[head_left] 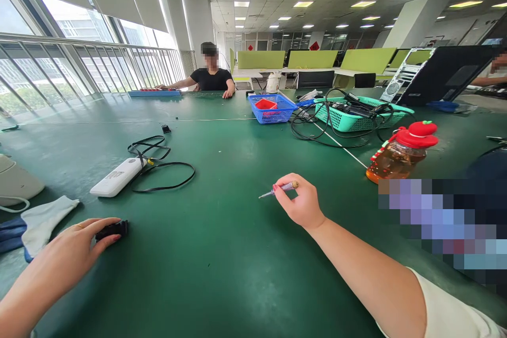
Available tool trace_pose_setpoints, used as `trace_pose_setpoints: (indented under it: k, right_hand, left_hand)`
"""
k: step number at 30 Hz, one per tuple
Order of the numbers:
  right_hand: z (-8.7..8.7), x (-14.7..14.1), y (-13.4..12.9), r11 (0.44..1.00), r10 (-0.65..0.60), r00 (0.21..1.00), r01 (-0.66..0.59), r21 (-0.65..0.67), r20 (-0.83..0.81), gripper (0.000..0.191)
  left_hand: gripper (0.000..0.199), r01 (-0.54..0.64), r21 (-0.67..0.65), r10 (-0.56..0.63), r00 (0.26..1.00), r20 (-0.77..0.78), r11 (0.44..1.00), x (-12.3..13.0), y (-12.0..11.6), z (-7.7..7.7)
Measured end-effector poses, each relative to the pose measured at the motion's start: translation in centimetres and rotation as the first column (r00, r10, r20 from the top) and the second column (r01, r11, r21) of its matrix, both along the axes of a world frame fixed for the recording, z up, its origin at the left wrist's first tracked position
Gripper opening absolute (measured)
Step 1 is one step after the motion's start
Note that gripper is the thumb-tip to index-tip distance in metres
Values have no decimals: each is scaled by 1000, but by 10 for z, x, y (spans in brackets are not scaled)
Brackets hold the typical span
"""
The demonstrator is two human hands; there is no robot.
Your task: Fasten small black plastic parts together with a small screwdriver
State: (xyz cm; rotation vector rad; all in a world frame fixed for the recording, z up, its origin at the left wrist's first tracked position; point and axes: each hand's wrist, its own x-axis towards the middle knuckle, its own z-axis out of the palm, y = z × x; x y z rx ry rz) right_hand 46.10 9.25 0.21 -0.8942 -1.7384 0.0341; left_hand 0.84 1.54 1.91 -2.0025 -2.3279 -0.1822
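Observation:
My left hand (85, 240) is closed around a small black object (112, 230) low over the green tabletop at the left; its kind is hard to make out under my fingers. Right of centre, my right hand (299, 198) pinches a small screwdriver (285, 187) with a pale handle. Its thin metal tip points left and slightly down, apart from the black object. A white and blue cloth (47, 222) lies just left of my left hand. Beyond that hand rests a white power strip (119, 176) with a black cord (184, 183) looped beside it.
A blue basket (273, 116) with a red tray (266, 104) and a teal basket (348, 125) of black cables stand farther back. At the right is a red-capped jar (400, 158) of amber liquid. Across the green table (222, 274) sits a person in black (212, 79).

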Motion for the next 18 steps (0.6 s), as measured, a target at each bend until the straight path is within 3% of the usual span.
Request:
trace_pose_setpoints:
  k: [4, 6, 9, 12, 15, 18]
  right_hand:
    - [-1, 0, 1, 1000, 16, 998, -18, 26, 55, 11]
    - [-4, -1, 3, 998, 46, 990, -50, 27, 132, 9]
    - [-10, -4, 5, 988, 153, 948, -149, -38, 277, 9]
    - [-17, -8, 5, 967, 255, 860, -217, -134, 442, 14]
    - [-22, -13, 3, 944, 325, 760, -232, -232, 562, 22]
    - [-22, -16, 2, 933, 349, 754, -223, -283, 557, 32]
  left_hand:
    - [43, 69, -49, -69, 998, 8, 996, 44, 6, 18]
    - [43, 203, -69, -200, 979, 52, 977, 82, 13, 27]
    - [35, 441, -64, -437, 896, 75, 895, 146, 31, 32]
    - [27, 581, -52, -580, 814, 41, 812, 201, 54, 27]
    - [22, 593, -63, -595, 803, -27, 803, 236, 74, 16]
    - [22, 564, -34, -565, 823, -51, 825, 249, 84, 5]
